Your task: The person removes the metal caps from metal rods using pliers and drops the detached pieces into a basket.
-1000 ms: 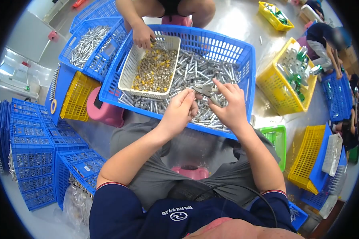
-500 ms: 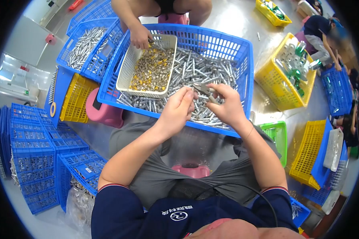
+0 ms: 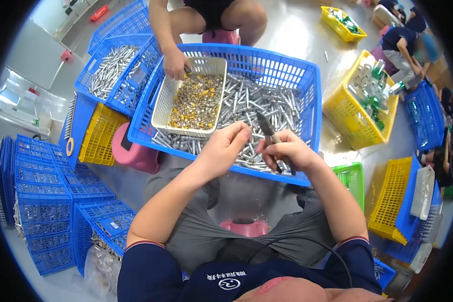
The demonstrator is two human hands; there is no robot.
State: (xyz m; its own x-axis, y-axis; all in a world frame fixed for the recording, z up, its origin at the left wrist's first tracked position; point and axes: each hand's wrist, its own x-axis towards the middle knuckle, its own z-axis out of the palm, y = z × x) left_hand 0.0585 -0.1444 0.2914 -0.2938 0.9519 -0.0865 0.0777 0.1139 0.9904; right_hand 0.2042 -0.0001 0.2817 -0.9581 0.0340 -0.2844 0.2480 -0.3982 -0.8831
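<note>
My right hand [image 3: 293,152] is closed around a pair of pliers [image 3: 265,126], whose dark jaws point up and away from me. My left hand [image 3: 225,149] is in a pinch just left of the pliers; what its fingertips hold, if anything, is hidden. Both hands are over the near side of a large blue basket [image 3: 315,95] full of silvery metal rods [image 3: 251,98]. Inside it, on the left, rests a cream basket [image 3: 186,132] of small metal and yellow pieces [image 3: 195,100]. Another person's hand [image 3: 176,64] reaches into the cream basket.
A blue basket of rods [image 3: 113,70] stands to the left, with a pink stool [image 3: 131,151] nearer me. On the right are a yellow crate [image 3: 355,118] of green and clear parts and a green basket [image 3: 357,183]. Stacked blue crates [image 3: 45,201] fill the lower left.
The pliers have come away from my left fingertips, and my right hand has lowered, turning the jaws upward. My left hand stays pinched. The view has shifted slightly.
</note>
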